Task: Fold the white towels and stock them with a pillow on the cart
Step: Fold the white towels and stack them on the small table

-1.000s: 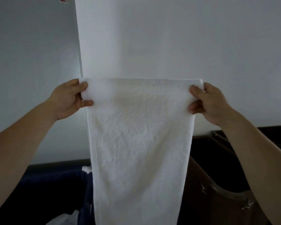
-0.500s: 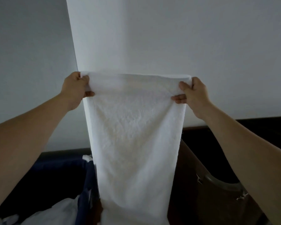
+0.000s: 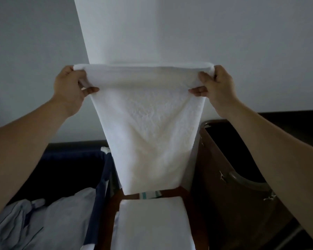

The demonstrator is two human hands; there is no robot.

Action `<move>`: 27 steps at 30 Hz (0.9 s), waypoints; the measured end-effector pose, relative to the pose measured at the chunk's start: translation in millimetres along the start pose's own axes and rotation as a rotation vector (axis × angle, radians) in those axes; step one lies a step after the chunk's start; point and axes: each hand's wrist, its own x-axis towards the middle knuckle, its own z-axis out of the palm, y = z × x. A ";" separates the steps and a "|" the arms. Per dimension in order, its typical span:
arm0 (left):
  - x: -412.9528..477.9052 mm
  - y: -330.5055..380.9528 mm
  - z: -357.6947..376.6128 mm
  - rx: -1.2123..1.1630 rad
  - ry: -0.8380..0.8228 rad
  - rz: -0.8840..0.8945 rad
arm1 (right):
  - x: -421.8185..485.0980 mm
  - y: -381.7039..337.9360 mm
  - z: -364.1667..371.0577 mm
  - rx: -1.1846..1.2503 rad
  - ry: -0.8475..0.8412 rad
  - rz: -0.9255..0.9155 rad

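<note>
Head view, the only one here: the white towel [image 3: 148,127] hangs lengthwise in front of a pale wall [image 3: 242,42], stretched flat between two raised arms. Its top edge is rolled over into a thick band, and its lower end dangles free just above a folded white stack [image 3: 152,222]. That stack lies on a reddish-brown frame [image 3: 185,193], probably part of the cart. Holding the towel high and taut looks meant to let the cloth's own weight pull out creases and square the edges, so the next fold falls true. By that reckoning this piece is mid-fold and not yet stocked. The left hand [image 3: 70,87] is closed on the top left corner, fingers and thumb curled round the band. The right hand [image 3: 217,85] grips the opposite corner the same way, pinching the bunched edge. A strip of teal-striped cloth [image 3: 148,194] peeks out between towel and stack. To the left a blue bag [image 3: 99,186] holds crumpled pale linen [image 3: 43,222]. To the right stands a brown hamper [image 3: 233,186], dark inside. I cannot make out a pillow for certain.
</note>
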 end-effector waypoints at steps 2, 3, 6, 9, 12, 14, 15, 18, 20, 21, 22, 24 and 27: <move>-18.0 -7.6 -11.2 -0.003 -0.029 -0.034 | -23.1 5.6 -3.0 -0.005 0.006 0.046; -27.8 -11.5 -19.3 -0.003 -0.038 -0.048 | -36.9 7.0 -4.4 -0.012 -0.001 0.060; -63.1 -24.0 -51.6 -0.015 -0.027 -0.091 | -85.8 8.6 -6.8 -0.007 -0.042 0.089; -109.8 -36.1 -85.4 0.018 -0.052 -0.132 | -141.7 12.0 -10.2 -0.048 -0.069 0.122; -157.9 -50.5 -118.2 0.050 -0.086 -0.198 | -191.7 19.1 -13.9 -0.089 -0.082 0.181; -188.3 -62.0 -136.8 0.093 -0.100 -0.251 | -220.0 24.2 -16.5 -0.135 -0.091 0.213; -203.7 -68.6 -146.2 0.125 -0.107 -0.275 | -235.0 27.2 -17.2 -0.166 -0.104 0.224; -246.3 -90.0 -171.2 0.229 -0.156 -0.353 | -279.5 34.9 -21.2 -0.219 -0.144 0.292; -267.3 -102.3 -183.5 0.298 -0.190 -0.391 | -305.0 41.3 -27.3 -0.285 -0.180 0.350; -275.2 -107.4 -188.0 0.317 -0.202 -0.410 | -315.2 44.0 -30.6 -0.333 -0.205 0.374; -281.5 -112.4 -191.3 0.335 -0.213 -0.428 | -323.4 47.2 -33.9 -0.377 -0.232 0.400; -290.5 -123.8 -195.8 0.394 -0.259 -0.466 | -334.9 57.7 -41.6 -0.431 -0.287 0.467; -293.0 -145.7 -193.1 0.465 -0.337 -0.531 | -335.5 83.4 -51.2 -0.463 -0.343 0.566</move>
